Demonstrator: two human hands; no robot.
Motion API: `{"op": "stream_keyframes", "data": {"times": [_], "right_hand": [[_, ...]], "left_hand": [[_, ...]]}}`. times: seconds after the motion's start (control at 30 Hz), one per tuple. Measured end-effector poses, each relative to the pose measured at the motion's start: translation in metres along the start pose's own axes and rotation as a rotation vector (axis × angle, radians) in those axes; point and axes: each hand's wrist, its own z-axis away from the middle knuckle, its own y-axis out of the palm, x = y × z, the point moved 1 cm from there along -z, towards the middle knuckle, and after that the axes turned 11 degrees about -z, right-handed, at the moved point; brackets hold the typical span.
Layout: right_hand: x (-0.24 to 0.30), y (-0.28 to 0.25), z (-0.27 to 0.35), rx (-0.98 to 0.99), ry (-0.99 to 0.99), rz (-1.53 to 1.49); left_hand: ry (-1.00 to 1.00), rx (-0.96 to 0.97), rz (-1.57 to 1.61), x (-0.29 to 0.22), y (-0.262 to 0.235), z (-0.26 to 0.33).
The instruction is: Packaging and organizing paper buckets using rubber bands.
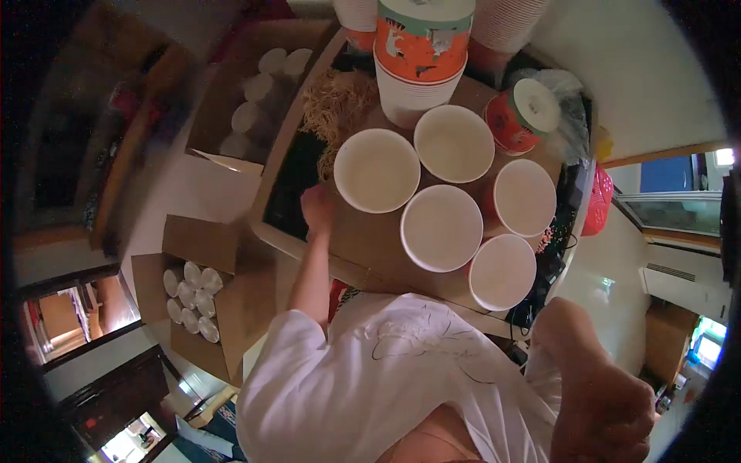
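Observation:
Five is more than I count, so several open paper tubs, white inside, stand on a brown cardboard sheet (355,251) in front of me. My left hand (316,207) is closed at the table's left side, just beside the leftmost tub (377,171); whatever its fingers may hold is hidden. Another tub (441,228) stands in the middle, and one more (502,272) nearest my body. Raised close to the camera at the lower right, my right hand (606,417) looks curled closed, away from the tubs. Shadow hides anything inside it.
Tall tub stacks (421,85) rise at the back, by a lidded orange tub (523,116). Shredded tan filler (333,104) lies at the table's far left. Left of the table, an open carton (193,297) and a second carton (258,100) hold pale round items. A red bag (598,202) hangs right.

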Motion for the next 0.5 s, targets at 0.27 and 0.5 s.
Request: {"op": "stream_keyframes", "data": {"times": [0.27, 0.5], "right_hand": [[0.051, -0.017, 0.02, -0.066, -0.081, 0.16], [0.087, -0.022, 0.109, -0.388, 1.233, 0.302]], "left_hand": [[0.541, 0.149, -0.277, 0.016, 0.009, 0.013], [0.59, 0.203, -0.066, -0.03, -0.067, 0.082]]}}
